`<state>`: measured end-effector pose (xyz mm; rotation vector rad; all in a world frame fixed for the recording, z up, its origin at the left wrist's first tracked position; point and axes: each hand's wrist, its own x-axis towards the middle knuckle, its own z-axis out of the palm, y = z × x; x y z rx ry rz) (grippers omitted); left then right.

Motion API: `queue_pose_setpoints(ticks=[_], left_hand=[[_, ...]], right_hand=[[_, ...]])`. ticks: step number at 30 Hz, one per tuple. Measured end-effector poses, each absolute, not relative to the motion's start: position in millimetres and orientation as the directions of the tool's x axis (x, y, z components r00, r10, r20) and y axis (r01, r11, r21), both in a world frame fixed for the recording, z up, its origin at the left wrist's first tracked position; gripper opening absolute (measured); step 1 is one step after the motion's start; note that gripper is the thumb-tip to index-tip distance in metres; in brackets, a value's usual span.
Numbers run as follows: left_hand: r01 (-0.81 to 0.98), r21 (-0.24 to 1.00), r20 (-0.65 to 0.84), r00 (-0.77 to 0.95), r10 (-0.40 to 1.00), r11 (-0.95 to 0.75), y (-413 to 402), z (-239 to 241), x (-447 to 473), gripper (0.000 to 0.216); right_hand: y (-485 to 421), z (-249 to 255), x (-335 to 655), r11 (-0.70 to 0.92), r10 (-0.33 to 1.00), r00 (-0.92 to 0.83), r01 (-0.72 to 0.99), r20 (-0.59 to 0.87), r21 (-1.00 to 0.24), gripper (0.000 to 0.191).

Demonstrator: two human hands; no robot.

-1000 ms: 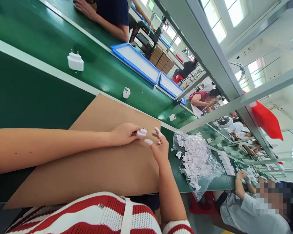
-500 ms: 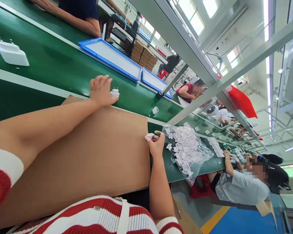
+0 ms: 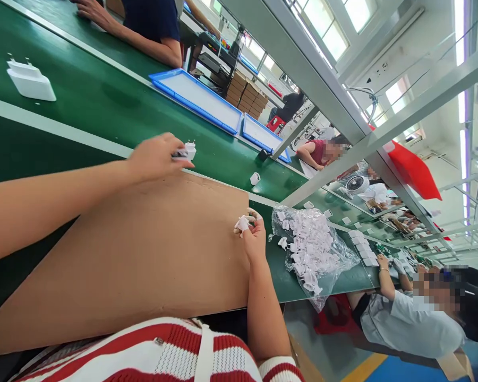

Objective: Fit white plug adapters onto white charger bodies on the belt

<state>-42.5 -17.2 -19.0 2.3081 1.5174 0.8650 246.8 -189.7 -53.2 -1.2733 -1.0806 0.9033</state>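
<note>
Green belt runs long, with bare room past the far edge of the cardboard sheet. Bag of white parts lies just right of the sheet. Left hand pinches a white plug over that far edge, seemingly mid-placing; a set-down needs only bare belt. Right hand, at the sheet's right edge, fingers closed on a small white part.
</note>
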Motion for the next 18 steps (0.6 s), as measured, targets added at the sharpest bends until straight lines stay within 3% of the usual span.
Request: queue_pose_setpoints(ticks=[1,4,8,11,13,15,18], left_hand=[[0.683,0.576,0.291,0.341,0.894,-0.448,-36,-19,-29,0.044],[0.586,0.626,0.247,0.476,0.844,-0.514,-84,-31,12,0.036],[0.543,0.678,0.153,0.555,0.818,-0.496,-115,-52,40,0.032],[0.473,0.748,0.130,0.584,0.802,-0.466,-118,-63,39,0.041],[0.394,0.787,0.162,0.610,0.776,-0.475,-116,-67,34,0.044],[0.341,0.809,0.194,0.614,0.765,-0.479,-114,-70,30,0.041],[0.308,0.831,0.206,0.604,0.770,-0.463,-113,-72,29,0.038]], right_hand=[[-190,-53,246,0.099,0.958,0.267,0.052,0.110,-0.994,0.039],[-193,-52,243,0.053,0.967,0.243,0.073,0.069,-0.996,0.033],[-196,-51,242,-0.015,0.976,0.216,0.083,0.003,-0.996,0.048],[-197,-47,241,0.037,0.968,0.231,0.249,0.096,-0.968,0.039],[-197,-41,239,0.105,0.952,0.203,0.484,0.228,-0.869,0.025],[-193,-35,235,0.178,0.941,0.087,0.697,0.328,-0.695,0.020],[-183,-25,229,0.277,0.929,-0.124,0.856,0.348,-0.437,0.024]])
